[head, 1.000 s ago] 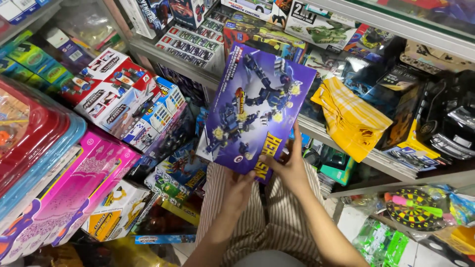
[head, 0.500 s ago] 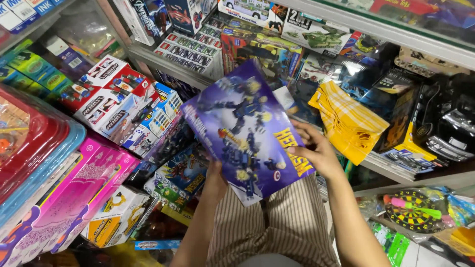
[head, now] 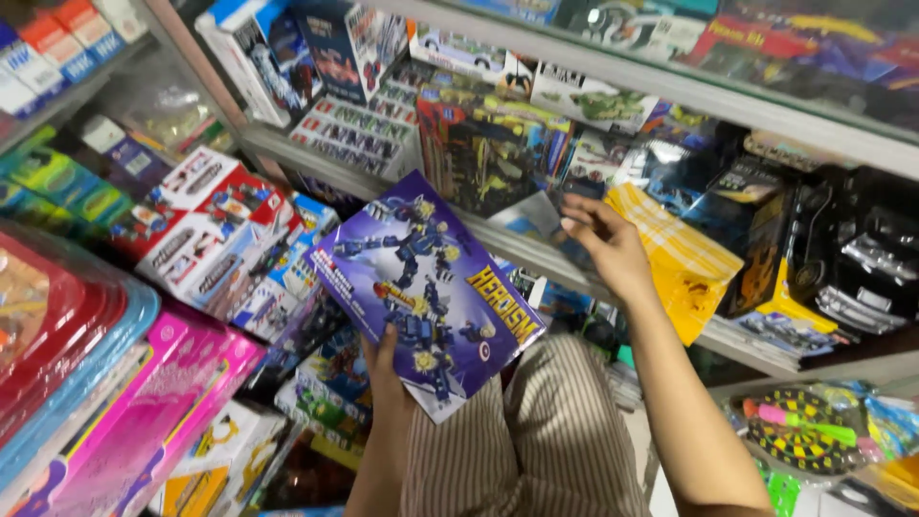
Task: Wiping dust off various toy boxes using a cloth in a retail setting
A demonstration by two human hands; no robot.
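Note:
My left hand (head: 386, 362) grips the lower edge of a flat purple toy box (head: 421, 287) printed with a blue robot figure, held tilted in front of the shelves. My right hand (head: 603, 241) has left the box and hovers open with fingers apart by the middle shelf, close to a yellow plastic packet (head: 675, 258) and a pale boxed toy behind it. My striped trousers (head: 541, 431) show below.
Shelves (head: 536, 251) crammed with boxed toys fill the view: red-and-white boxes (head: 206, 230) at left, pink and red packs (head: 115, 402) at lower left, black toy cars (head: 842, 268) at right, a dart-board toy (head: 799, 431) at lower right.
My right hand let go of the purple box and rose toward the shelf. The box dropped lower and leftward, now held by the left hand alone.

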